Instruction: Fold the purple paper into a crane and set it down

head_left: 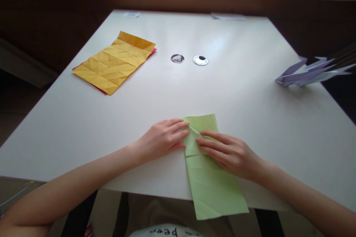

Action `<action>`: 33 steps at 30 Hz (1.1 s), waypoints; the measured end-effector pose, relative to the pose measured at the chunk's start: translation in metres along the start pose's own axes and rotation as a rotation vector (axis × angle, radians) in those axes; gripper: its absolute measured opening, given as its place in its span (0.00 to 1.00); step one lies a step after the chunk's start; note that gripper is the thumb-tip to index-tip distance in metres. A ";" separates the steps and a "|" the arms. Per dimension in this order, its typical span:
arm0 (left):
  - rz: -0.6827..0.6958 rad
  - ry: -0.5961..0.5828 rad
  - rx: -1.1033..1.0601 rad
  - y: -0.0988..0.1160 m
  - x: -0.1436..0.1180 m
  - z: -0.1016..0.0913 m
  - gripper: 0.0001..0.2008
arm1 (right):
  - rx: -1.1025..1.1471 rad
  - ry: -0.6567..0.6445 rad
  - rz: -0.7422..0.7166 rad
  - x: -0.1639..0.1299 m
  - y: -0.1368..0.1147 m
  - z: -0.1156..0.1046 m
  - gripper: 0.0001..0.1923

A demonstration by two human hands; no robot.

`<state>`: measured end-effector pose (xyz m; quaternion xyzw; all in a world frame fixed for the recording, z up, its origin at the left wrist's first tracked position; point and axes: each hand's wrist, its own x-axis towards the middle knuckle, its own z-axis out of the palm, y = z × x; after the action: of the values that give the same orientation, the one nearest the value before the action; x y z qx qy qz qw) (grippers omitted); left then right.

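Your left hand [164, 137] and right hand [228, 152] lay flat, fingers pressing a fold in the green paper [211, 177]. The paper sat at the table's [250, 100] near edge, overhanging it. Yellow paper [114, 63] lay well apart, far left.

Folded light-green paper sheet [211, 185], flat, overhanging the near table edge

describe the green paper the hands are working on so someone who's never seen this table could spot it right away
On the white table, look to the near edge, right in front of the person. The green paper lies there as a long strip that overhangs the edge, with the left hand and right hand pressing a fold near its far end. It is the only green sheet; the creased yellow paper lies far left.
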<state>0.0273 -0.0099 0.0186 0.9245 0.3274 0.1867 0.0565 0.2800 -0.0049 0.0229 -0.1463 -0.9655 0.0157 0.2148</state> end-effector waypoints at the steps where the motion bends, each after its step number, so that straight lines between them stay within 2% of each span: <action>1: -0.001 -0.004 -0.011 0.000 0.000 0.000 0.13 | -0.012 -0.012 -0.002 0.002 -0.002 -0.001 0.10; 5: -0.012 -0.022 -0.057 -0.004 0.000 0.000 0.13 | -0.026 -0.056 -0.047 0.014 -0.012 -0.004 0.10; 9: -0.015 -0.026 -0.078 -0.005 0.001 0.001 0.13 | -0.003 -0.042 -0.075 0.025 -0.019 -0.002 0.11; 14: -0.017 -0.026 -0.066 -0.004 0.001 0.001 0.13 | 0.041 -0.008 -0.058 0.024 -0.021 0.002 0.12; 19: 0.006 0.017 0.088 0.006 0.000 -0.002 0.13 | 0.074 0.036 -0.040 0.020 -0.021 0.006 0.12; 24: 0.004 -0.014 0.277 0.020 0.001 0.000 0.13 | 0.089 0.062 -0.013 0.020 -0.021 0.008 0.11; 33: -0.091 -0.046 0.344 0.030 -0.001 0.003 0.15 | 0.121 0.073 -0.006 0.018 -0.020 0.009 0.10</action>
<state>0.0447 -0.0341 0.0224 0.9088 0.3947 0.1041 -0.0868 0.2551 -0.0188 0.0243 -0.1304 -0.9548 0.0681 0.2584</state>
